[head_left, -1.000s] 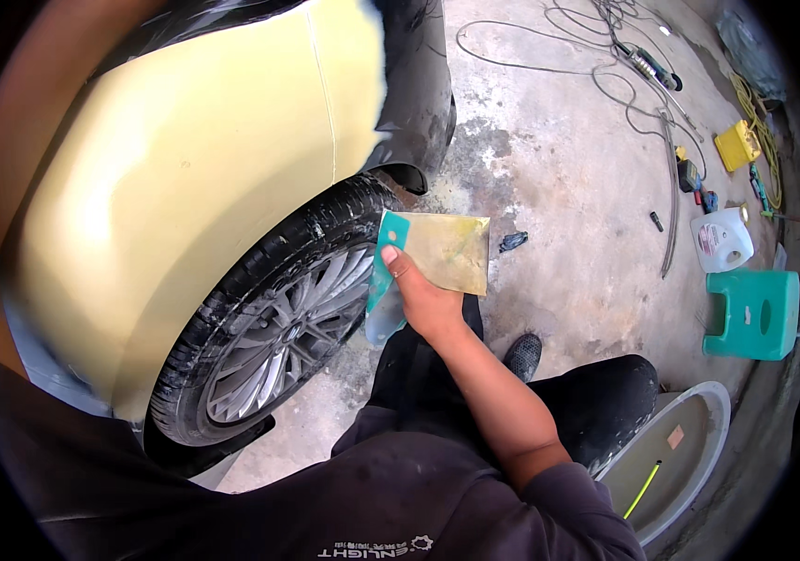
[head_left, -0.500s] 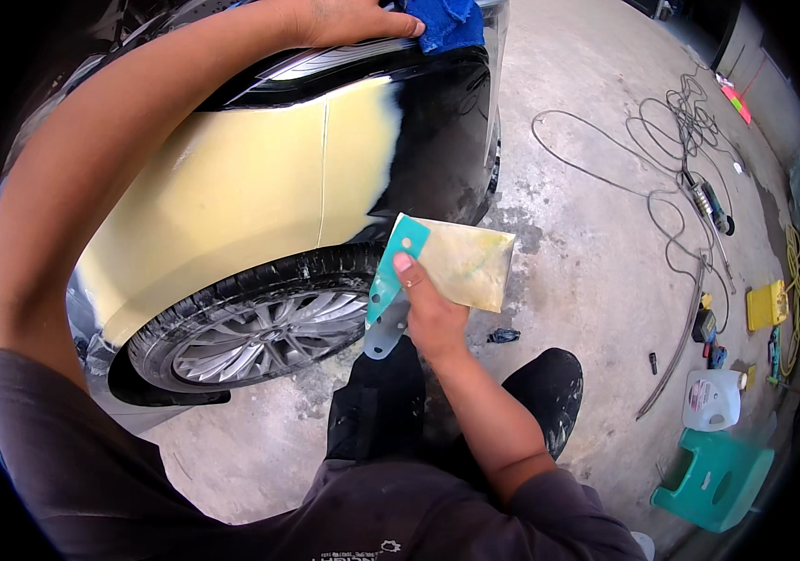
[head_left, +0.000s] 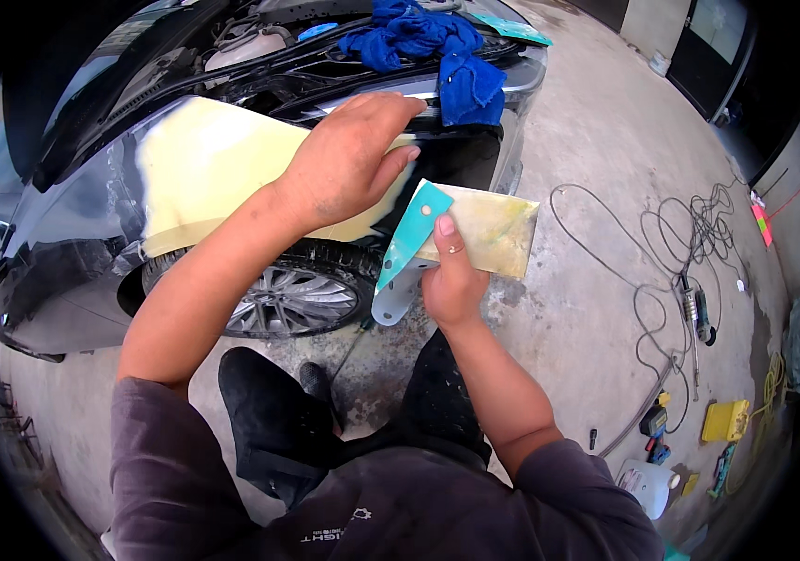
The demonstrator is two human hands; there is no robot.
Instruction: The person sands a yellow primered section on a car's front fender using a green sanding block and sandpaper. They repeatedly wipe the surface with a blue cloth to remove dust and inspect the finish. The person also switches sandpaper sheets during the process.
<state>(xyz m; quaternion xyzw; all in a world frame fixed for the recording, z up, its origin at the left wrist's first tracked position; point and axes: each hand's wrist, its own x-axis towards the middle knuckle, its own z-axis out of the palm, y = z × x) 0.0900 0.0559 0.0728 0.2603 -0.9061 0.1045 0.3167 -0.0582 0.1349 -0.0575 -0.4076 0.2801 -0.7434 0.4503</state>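
Scraper points lengthwise down-left against board, right hand gripping both, left hand loosely spread

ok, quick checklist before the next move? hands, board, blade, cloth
1. Right hand grips the tan board: ok, thumb on top.
2. Teal blade is with the board: ok, lies over its left end.
3. Left hand is free: ok, nothing visible in it.
4. Left hand is off the pale yellow panel: cannot tell, it overlaps the panel in this single view.
5. Blue cloth is off the yellow area: ok, bunched at the car's front.
6. Yellowish smear on the board is wet: cannot tell.
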